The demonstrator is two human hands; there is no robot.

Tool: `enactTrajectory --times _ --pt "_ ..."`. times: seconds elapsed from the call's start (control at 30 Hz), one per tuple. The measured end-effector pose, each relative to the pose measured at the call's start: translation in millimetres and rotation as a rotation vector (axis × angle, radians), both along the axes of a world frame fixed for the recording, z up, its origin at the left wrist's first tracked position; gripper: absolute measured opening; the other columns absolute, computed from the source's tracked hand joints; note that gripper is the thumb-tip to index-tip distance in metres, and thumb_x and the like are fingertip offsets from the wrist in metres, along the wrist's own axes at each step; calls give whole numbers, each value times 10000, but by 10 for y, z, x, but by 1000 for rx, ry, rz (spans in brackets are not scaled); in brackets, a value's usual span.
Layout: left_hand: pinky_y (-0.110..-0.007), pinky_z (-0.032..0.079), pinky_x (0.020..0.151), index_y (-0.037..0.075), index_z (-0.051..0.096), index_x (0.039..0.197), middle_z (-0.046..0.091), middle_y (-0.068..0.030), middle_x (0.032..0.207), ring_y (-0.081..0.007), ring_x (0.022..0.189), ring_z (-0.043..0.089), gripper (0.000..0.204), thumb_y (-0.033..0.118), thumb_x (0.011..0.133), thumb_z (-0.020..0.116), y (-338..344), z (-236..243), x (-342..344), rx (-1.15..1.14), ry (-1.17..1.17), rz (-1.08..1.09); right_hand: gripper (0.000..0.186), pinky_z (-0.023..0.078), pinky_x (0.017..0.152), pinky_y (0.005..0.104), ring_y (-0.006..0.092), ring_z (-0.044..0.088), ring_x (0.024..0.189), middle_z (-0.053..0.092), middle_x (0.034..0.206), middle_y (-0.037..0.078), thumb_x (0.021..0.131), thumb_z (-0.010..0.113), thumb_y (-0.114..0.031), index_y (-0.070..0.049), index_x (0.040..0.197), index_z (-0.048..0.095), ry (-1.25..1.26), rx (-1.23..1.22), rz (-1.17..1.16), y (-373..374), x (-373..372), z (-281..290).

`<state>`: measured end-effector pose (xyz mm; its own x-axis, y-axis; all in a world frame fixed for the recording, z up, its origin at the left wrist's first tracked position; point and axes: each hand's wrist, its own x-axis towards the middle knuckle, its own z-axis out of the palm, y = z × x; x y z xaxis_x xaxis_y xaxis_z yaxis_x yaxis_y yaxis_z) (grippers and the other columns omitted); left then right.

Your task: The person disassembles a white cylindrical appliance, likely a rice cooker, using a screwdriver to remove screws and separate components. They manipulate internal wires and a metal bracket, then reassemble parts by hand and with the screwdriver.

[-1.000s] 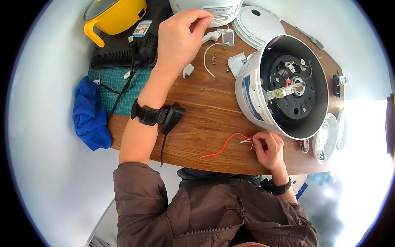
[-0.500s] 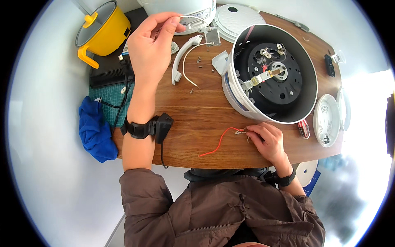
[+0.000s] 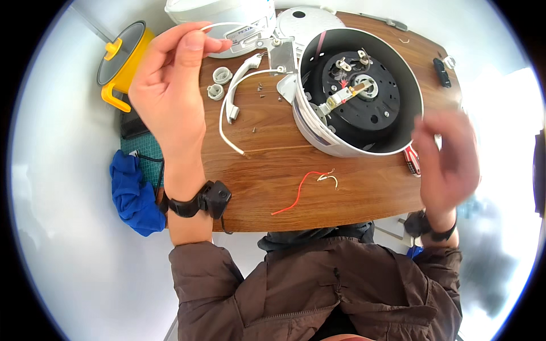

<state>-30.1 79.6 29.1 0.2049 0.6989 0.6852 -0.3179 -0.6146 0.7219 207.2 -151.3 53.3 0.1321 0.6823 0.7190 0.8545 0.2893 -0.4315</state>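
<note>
My left hand (image 3: 176, 85) is raised, with thumb and fingers pinched on the end of a white wire (image 3: 230, 24). That wire runs to a small clear-looking plate (image 3: 282, 55) with metal terminals, held up in the air. A second white wire (image 3: 223, 116) hangs from the plate in a curve, its bare end low over the table. My right hand (image 3: 452, 162) is smeared by motion beside the right wall of the round white housing (image 3: 324, 139); whether it holds anything cannot be seen. A red wire (image 3: 298, 193) and a short white wire (image 3: 329, 178) lie on the table.
Inside the housing sits a black disc (image 3: 387, 85) with metal brackets. Around it are a white handle (image 3: 234, 91), round grey caps (image 3: 222, 75), loose screws (image 3: 260, 87), a red-and-black tool (image 3: 412, 161) and a black part (image 3: 441, 73). A yellow pot (image 3: 128, 62) and blue cloth (image 3: 133, 193) stand left.
My right hand has left the red and white wires on the table and moved right and up. My left hand has shifted left and lower, still pinching the white wire.
</note>
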Motion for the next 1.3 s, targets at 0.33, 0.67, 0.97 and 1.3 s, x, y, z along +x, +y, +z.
enactTrajectory --times 0.33,0.67,0.97,1.3 --pt "-423 590 889 -65 659 1159 713 -123 915 -269 876 711 233 133 1053 593 -414 205 -50 31 -118 -159 578 582 871 315 242 676 1037 610 1314 166 840 668 127 -40 1381 551 -21 -113 429 821 243 413" --pt "-409 608 826 -50 644 1150 710 -100 851 -234 819 717 219 138 1042 615 -638 85 264 -175 -199 -381 310 601 712 297 214 693 841 638 1202 185 762 769 121 -13 1033 698 -261 131 525 653 119 55" --pt "-370 561 884 -48 684 1197 754 -129 931 -230 881 729 299 194 1076 555 -580 8 437 -305 -10 -403 146 568 693 241 119 689 794 722 945 80 939 728 -25 27 1073 705 639 -190 242 232 200 -47" --pt "-331 540 888 -78 644 1261 740 -159 1020 -241 966 714 374 199 1101 450 -585 -76 498 -341 180 -459 223 566 672 242 126 716 756 738 879 90 986 691 -111 59 1130 704 928 -377 89 130 392 -120"
